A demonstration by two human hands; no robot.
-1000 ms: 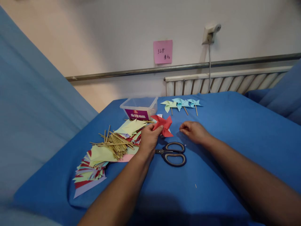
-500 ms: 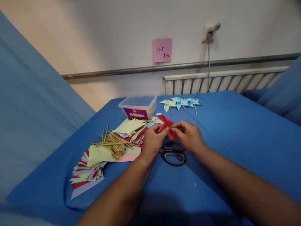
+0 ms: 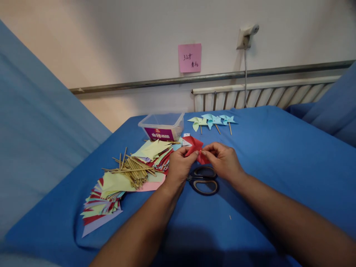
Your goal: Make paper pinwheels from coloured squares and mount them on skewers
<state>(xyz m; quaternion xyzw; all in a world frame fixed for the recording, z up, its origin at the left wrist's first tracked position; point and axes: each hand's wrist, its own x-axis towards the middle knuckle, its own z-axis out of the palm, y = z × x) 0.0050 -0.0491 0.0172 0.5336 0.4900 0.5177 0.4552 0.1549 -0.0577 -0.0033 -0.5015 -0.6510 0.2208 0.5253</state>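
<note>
Between my two hands is a red paper pinwheel point(image 3: 194, 144), its points folded in toward the middle. My left hand point(image 3: 180, 163) is closed on its left side, thumb pressed near the centre. The fingertips of my right hand point(image 3: 222, 158) pinch at the centre from the right; anything small between them is too hidden to make out. Just below the hands lie black-handled scissors point(image 3: 205, 187), their blades covered by my left wrist. Beside my left hand is a stack of coloured cut paper point(image 3: 152, 149).
Thin wooden sticks point(image 3: 136, 170) and a fanned paper stack point(image 3: 102, 207) lie at left on the blue cloth point(image 3: 267, 148). A clear plastic box point(image 3: 161, 124) stands behind. Finished pinwheels point(image 3: 213, 120) rest at the back, before a radiator point(image 3: 267, 92).
The view has shifted slightly. Both hands keep their grip on the red pinwheel, with only very small finger movement.
</note>
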